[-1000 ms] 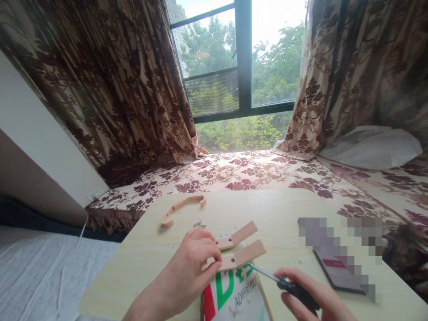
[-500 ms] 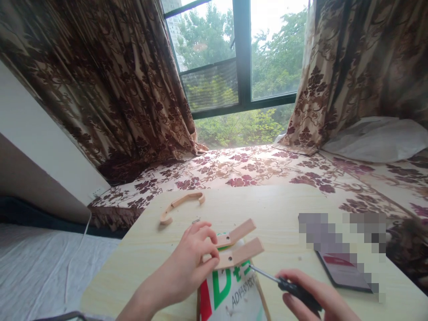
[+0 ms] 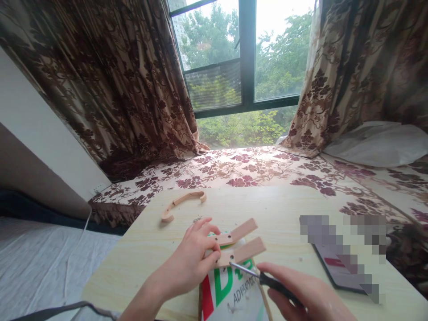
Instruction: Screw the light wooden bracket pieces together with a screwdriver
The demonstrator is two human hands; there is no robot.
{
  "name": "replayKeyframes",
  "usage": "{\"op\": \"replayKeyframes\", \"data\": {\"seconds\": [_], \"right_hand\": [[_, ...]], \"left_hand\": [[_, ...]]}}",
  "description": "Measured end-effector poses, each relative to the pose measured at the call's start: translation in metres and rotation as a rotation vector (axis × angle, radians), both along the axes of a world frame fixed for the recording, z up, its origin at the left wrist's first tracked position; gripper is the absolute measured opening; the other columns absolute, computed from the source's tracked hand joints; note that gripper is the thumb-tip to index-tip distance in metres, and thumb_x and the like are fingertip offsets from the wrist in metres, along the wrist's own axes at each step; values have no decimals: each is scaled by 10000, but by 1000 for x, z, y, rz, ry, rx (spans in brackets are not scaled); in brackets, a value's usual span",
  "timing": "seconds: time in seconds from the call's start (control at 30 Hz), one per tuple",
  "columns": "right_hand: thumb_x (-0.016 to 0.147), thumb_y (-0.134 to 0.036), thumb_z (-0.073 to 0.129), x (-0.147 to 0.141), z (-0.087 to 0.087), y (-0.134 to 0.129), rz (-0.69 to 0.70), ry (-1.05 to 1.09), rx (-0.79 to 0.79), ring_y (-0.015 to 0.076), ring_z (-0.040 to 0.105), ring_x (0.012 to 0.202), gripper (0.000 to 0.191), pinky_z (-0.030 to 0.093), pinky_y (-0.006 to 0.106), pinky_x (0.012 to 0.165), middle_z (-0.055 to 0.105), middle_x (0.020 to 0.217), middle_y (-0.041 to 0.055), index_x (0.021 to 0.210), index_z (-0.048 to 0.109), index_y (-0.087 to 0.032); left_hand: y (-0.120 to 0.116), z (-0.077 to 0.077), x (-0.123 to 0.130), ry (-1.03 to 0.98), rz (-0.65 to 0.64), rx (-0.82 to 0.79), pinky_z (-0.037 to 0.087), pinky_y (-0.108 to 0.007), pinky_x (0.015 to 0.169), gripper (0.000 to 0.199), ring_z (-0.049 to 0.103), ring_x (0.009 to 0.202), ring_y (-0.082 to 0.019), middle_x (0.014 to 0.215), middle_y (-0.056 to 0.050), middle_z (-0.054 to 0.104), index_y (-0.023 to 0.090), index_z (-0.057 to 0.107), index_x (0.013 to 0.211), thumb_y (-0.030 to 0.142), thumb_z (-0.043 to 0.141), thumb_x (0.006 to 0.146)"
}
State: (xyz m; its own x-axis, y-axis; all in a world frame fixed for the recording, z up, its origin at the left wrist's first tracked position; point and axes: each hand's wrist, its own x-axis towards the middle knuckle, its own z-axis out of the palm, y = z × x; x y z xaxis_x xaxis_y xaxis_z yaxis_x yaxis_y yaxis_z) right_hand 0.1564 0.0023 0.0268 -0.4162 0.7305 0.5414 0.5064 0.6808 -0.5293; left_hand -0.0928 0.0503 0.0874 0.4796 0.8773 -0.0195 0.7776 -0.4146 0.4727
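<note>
The left hand [image 3: 192, 254] has its fingers pinching the near wooden strip [image 3: 240, 252], which lies beside the far wooden strip [image 3: 236, 233] over a printed packet [image 3: 237, 292] on the bench [image 3: 152, 263]. The right hand [image 3: 301, 292] has its fingers closed around a screwdriver [image 3: 279, 286], its tip at the near strip's edge, just below a dark hole. A curved wooden piece [image 3: 182, 201] lies farther back, left of both strips.

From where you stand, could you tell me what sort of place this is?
Probably a room in a home: patterned curtains frame a window, and matching floral fabric covers the ledge behind the small table.
</note>
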Motion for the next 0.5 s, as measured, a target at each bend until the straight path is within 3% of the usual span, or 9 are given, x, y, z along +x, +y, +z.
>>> {"op": "replayKeyframes", "data": {"seconds": [0.17,0.33,0.5], "right_hand": [[903,-206,424,-16,10,5,-1,-126,5,165,669,631,289,536,239,572,703,811,76,1123,611,-180],[936,-251,406,-25,25,1,-50,-160,-151,178,659,718,287,522,276,661,678,818,63,1117,626,-221],[933,-236,408,-27,20,2,-36,-208,-142,172,655,718,295,517,275,660,678,845,61,1146,612,-230]], "left_hand": [[0,-1,0,-3,-10,33,258,-452,1090,203,277,1323,-241,1174,-18,537,254,608,716,248,455,850],[2,-4,-2,-25,-38,56,243,-430,1095,206,284,1308,-226,1164,-11,532,254,611,724,261,455,859],[1,-10,-3,-66,-56,86,246,-418,1096,206,297,1299,-224,1149,-13,541,250,615,726,253,457,857]]}}
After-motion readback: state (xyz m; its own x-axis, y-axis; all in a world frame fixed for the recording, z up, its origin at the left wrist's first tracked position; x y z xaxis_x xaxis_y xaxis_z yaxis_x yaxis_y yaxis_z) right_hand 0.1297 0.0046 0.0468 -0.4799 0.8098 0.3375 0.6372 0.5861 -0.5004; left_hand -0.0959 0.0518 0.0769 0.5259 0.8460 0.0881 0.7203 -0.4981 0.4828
